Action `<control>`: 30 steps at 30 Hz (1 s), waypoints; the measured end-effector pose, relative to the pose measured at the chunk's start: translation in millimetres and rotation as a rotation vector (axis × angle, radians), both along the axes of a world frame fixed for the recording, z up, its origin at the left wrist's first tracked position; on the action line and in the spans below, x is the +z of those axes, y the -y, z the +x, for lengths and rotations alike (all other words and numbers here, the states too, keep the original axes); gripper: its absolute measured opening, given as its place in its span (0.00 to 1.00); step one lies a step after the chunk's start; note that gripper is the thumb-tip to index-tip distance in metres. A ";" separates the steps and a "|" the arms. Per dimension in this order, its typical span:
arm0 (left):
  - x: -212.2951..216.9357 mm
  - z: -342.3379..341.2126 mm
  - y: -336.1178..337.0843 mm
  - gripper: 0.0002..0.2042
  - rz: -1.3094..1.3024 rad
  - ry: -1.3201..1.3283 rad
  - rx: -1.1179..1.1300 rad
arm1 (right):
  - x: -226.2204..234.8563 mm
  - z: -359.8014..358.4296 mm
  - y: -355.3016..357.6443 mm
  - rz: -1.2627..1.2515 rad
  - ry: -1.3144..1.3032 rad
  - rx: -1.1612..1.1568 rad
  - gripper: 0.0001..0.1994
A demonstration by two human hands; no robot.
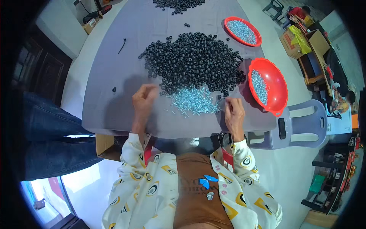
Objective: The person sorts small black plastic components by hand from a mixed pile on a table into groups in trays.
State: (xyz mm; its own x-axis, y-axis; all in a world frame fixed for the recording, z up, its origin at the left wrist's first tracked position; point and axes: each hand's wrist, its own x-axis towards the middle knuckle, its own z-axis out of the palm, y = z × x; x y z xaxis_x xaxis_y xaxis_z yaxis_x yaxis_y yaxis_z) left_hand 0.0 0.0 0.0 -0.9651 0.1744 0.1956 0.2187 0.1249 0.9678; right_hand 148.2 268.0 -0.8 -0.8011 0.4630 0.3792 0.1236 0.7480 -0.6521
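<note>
A big heap of black ring-shaped beads (pixel 194 61) lies on the grey-covered table (pixel 103 72) before me. At its near edge is a smaller heap of tiny shiny light-blue beads (pixel 194 101). My left hand (pixel 144 100) hovers left of the blue beads, its fingers curled together and slightly blurred. On the other side, my right hand (pixel 234 113) is closed, thumb and fingertips pressed together just right of the blue beads. Whatever either hand pinches is too small or hidden to make out.
Right of the heap stand a red scalloped bowl (pixel 276 86) and a red dish (pixel 228 20), both holding light-blue beads. More black beads (pixel 179 4) lie at the far end. A grey plastic chair (pixel 305 122) bears a phone (pixel 282 128). Someone in jeans (pixel 57 137) stands at left.
</note>
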 end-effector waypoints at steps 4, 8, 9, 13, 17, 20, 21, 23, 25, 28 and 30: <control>7.5 45.0 -19.6 0.06 0.166 0.241 -0.212 | 1.6 -26.1 -9.2 0.193 -0.033 0.096 0.07; 7.0 63.4 -24.2 0.07 0.213 0.340 -0.386 | -8.4 -33.3 -7.4 0.306 0.069 0.095 0.05; 6.8 65.0 -24.4 0.07 0.211 0.344 -0.382 | -8.9 -32.5 -8.2 0.318 0.094 0.098 0.05; 3.2 68.5 -26.0 0.07 0.231 0.407 -0.377 | -4.5 -33.2 -13.2 0.280 0.141 0.128 0.04; -0.3 73.4 -32.6 0.07 0.299 0.417 -0.405 | 1.6 -29.9 -20.3 0.097 0.025 0.089 0.05; -0.3 75.6 -35.0 0.07 0.323 0.430 -0.415 | 5.2 -22.8 -26.7 -0.001 -0.049 0.026 0.05; -0.8 76.9 -36.4 0.06 0.326 0.448 -0.393 | 6.2 -18.7 -27.9 -0.047 -0.059 0.009 0.06; -2.3 77.8 -37.4 0.06 0.330 0.452 -0.390 | 3.9 -7.6 -27.3 -0.096 -0.011 -0.011 0.04; -5.1 78.7 -37.7 0.06 0.334 0.456 -0.389 | -3.7 5.1 -29.2 0.023 -0.046 -0.006 0.04; -10.4 79.5 -39.9 0.06 0.348 0.465 -0.412 | -7.6 20.7 -26.4 0.023 0.002 0.013 0.04; -7.4 80.6 -41.3 0.06 0.338 0.524 -0.466 | -11.5 24.1 -26.1 0.062 0.012 0.032 0.04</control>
